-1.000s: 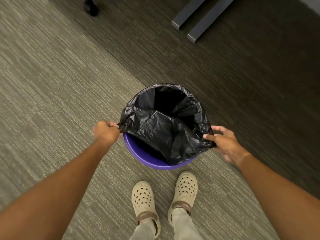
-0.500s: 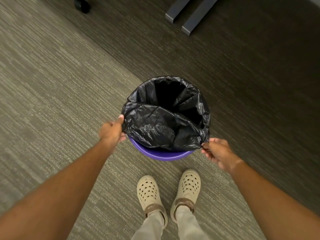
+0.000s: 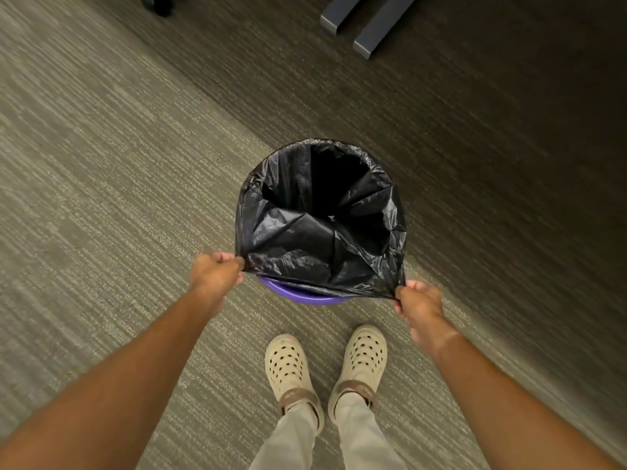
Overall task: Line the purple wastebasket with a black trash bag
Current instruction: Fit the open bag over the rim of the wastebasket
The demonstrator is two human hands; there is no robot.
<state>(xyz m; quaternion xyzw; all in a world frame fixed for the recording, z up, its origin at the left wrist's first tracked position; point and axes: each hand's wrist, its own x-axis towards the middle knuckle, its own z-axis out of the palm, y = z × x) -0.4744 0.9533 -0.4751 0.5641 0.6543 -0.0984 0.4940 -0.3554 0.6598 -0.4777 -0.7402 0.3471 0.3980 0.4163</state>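
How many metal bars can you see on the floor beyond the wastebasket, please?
2. The left bar and the right bar lie side by side at the top of the view, beyond the wastebasket. Both run out of frame, so more may be hidden.

Both hands, left hand [image 3: 215, 273] and right hand [image 3: 419, 301], pinching black trash bag [image 3: 319, 239] over purple wastebasket [image 3: 298, 295].
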